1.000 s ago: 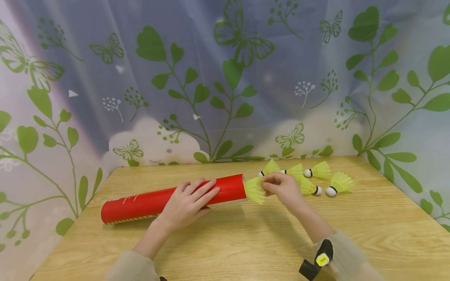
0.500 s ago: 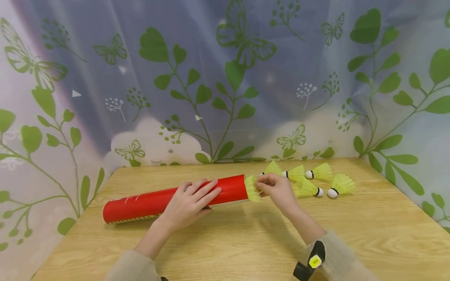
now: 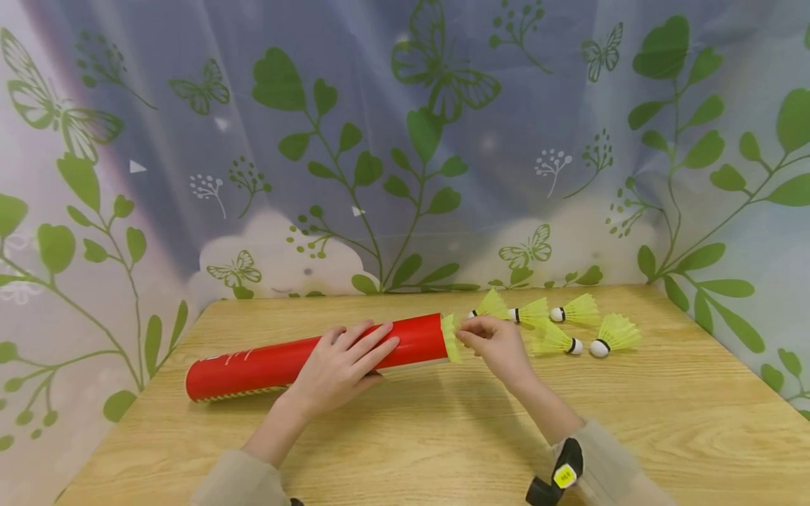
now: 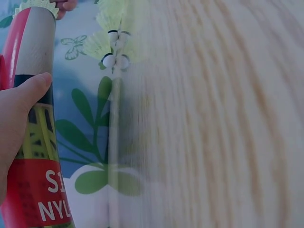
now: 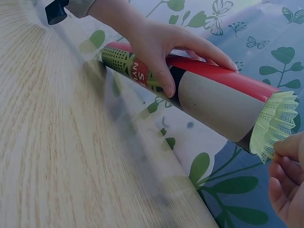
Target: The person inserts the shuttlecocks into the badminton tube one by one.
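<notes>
A long red shuttlecock tube [image 3: 253, 369] lies slanted across the table, its mouth to the right. My left hand [image 3: 338, 365] grips it near the middle, fingers spread over the top; in the left wrist view the thumb [image 4: 40, 85] presses its side, above a red label with white lettering. A yellow-green nylon shuttlecock [image 3: 451, 339] sits mostly inside the mouth, cork end hidden, with the skirt's frilled edge sticking out. My right hand [image 3: 500, 351] pinches that skirt edge between thumb and fingertips, plain in the right wrist view, where the skirt [image 5: 278, 124] fans past the rim.
Several loose yellow shuttlecocks with white corks lie behind and right of my right hand, the outermost one [image 3: 616, 334] farthest right. A patterned curtain [image 3: 405, 140] hangs behind the wooden table [image 3: 392, 443]. A small black camera [image 3: 557, 474] is strapped to my right wrist.
The shuttlecock has slid leftward into the tube, from most of its skirt showing to only the edge. My right hand moved left with it; my left hand stayed on the tube.
</notes>
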The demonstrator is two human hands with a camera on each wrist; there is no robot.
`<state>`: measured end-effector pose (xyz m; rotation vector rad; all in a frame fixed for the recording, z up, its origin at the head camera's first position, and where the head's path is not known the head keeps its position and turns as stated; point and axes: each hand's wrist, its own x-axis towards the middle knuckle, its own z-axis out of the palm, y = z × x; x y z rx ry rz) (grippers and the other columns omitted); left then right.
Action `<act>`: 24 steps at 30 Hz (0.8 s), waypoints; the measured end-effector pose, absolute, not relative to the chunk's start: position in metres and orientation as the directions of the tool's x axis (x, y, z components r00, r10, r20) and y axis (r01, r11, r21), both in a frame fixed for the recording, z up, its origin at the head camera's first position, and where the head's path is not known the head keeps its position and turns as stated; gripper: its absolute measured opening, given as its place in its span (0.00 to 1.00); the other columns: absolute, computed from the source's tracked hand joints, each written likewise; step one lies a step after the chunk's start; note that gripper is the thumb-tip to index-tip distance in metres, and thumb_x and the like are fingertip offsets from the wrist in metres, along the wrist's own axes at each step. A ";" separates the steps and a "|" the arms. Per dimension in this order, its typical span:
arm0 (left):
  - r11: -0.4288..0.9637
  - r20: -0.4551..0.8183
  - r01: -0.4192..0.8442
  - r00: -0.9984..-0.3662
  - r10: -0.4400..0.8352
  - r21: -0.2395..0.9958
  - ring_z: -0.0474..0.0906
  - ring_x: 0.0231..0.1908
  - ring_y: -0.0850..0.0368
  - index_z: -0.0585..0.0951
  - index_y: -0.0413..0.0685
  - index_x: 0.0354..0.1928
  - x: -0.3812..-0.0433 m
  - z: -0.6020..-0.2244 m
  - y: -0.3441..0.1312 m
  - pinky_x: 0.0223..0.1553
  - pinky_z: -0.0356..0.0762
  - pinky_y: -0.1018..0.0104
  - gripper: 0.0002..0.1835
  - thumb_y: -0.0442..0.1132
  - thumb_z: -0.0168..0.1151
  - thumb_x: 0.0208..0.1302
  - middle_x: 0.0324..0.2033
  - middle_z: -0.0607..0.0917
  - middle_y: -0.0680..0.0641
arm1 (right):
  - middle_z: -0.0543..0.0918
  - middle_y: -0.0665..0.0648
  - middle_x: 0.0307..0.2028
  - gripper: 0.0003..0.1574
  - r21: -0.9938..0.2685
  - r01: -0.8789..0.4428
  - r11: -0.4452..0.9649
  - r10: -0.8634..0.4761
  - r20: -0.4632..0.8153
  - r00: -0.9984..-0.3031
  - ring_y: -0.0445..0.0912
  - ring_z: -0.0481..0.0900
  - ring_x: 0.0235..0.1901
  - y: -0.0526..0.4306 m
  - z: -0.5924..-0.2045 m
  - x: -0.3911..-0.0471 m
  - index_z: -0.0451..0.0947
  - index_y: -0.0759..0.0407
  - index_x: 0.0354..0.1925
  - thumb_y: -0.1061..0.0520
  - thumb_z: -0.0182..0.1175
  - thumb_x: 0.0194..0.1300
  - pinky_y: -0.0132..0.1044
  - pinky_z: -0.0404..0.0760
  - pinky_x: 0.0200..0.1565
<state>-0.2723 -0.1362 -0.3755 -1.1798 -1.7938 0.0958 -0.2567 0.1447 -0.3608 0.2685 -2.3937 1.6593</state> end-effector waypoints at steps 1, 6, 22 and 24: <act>0.532 0.661 0.670 -0.081 0.746 -0.518 0.76 0.52 0.47 0.71 0.51 0.64 -0.272 -0.376 -0.136 0.39 0.76 0.55 0.44 0.51 0.77 0.40 0.60 0.75 0.48 | 0.83 0.57 0.32 0.10 -0.899 -0.270 0.344 -0.022 0.280 -0.960 0.43 0.78 0.31 0.144 -0.361 -0.257 0.82 0.66 0.39 0.60 0.63 0.60 0.37 0.79 0.32; 0.539 0.653 0.677 -0.114 0.749 -0.500 0.76 0.52 0.47 0.73 0.50 0.63 -0.270 -0.375 -0.136 0.40 0.76 0.53 0.45 0.50 0.78 0.38 0.60 0.75 0.48 | 0.83 0.57 0.31 0.09 -0.902 -0.275 0.334 -0.020 0.285 -0.958 0.46 0.79 0.32 0.141 -0.364 -0.257 0.82 0.66 0.38 0.61 0.62 0.60 0.40 0.80 0.35; 0.541 0.644 0.667 -0.118 0.756 -0.512 0.75 0.53 0.47 0.73 0.51 0.63 -0.269 -0.373 -0.135 0.41 0.75 0.53 0.43 0.50 0.77 0.40 0.60 0.75 0.48 | 0.83 0.57 0.30 0.08 -0.908 -0.288 0.303 -0.029 0.294 -0.956 0.50 0.80 0.31 0.132 -0.369 -0.259 0.82 0.67 0.38 0.65 0.61 0.60 0.36 0.80 0.35; 0.541 0.640 0.666 -0.123 0.758 -0.513 0.75 0.53 0.47 0.72 0.51 0.63 -0.269 -0.374 -0.135 0.41 0.75 0.53 0.43 0.51 0.77 0.40 0.60 0.74 0.48 | 0.83 0.58 0.31 0.08 -0.911 -0.287 0.296 -0.028 0.292 -0.956 0.51 0.80 0.32 0.131 -0.370 -0.259 0.82 0.68 0.38 0.65 0.61 0.60 0.35 0.80 0.35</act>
